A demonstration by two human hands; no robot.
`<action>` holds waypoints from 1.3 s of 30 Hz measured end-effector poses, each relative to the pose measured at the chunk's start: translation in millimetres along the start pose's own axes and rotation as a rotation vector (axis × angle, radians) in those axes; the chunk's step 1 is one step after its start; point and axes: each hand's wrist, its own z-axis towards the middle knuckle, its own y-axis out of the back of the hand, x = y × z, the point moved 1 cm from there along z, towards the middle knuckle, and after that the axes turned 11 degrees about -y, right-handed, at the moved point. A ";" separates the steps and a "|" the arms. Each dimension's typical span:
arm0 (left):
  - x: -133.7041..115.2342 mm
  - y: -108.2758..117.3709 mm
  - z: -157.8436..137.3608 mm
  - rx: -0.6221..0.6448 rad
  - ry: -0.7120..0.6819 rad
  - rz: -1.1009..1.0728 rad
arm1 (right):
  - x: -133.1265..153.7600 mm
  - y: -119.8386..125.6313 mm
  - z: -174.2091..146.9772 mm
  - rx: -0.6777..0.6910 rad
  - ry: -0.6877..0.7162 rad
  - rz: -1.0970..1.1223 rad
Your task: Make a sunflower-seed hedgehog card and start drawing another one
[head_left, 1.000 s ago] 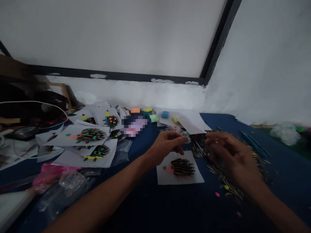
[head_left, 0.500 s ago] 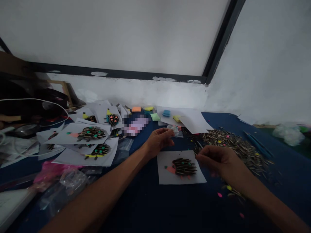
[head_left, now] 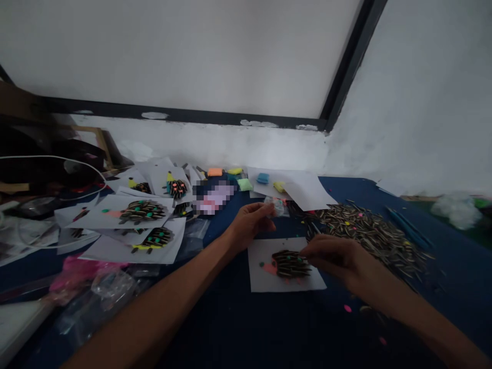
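Note:
In front of me a white paper card (head_left: 257, 283) lies flat on the blue tabletop. On it sits a hedgehog figure (head_left: 288, 264) with a pink clay snout, green clay dots and spines of striped sunflower seeds. Just above the card, my left hand (head_left: 251, 221) is closed, with thumb and forefinger on a small clear plastic packet (head_left: 278, 205) with something pale green inside. My right hand (head_left: 338, 255) is pinched, its fingertips at the upper right of the hedgehog's spines. What sits between those fingertips is too small to make out.
A pile of sunflower seeds (head_left: 369, 230) spreads on the right, with blue tweezers (head_left: 410, 228) beside it. Stacked hedgehog cards (head_left: 96, 218) stand left, near clear plastic bags (head_left: 111, 287). Coloured clay blocks, among them a blue one (head_left: 263, 178), lie at the back by the wall.
My right hand has moved slightly left, from the card's right edge to over the hedgehog's spines. The left hand keeps its place with the packet.

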 end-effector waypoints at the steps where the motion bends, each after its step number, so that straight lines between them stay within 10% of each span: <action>1: 0.0 -0.1 0.0 0.005 -0.001 0.004 | -0.7 -1.8 0.3 -0.002 -0.005 -0.018; 21: -5.5 -8.4 -3.9 0.012 0.024 0.004 | -7.7 -20.8 3.7 -0.181 0.320 -0.278; 39: -6.4 -10.2 -4.9 0.023 0.018 0.009 | -1.8 -18.2 1.1 -0.168 0.300 -0.331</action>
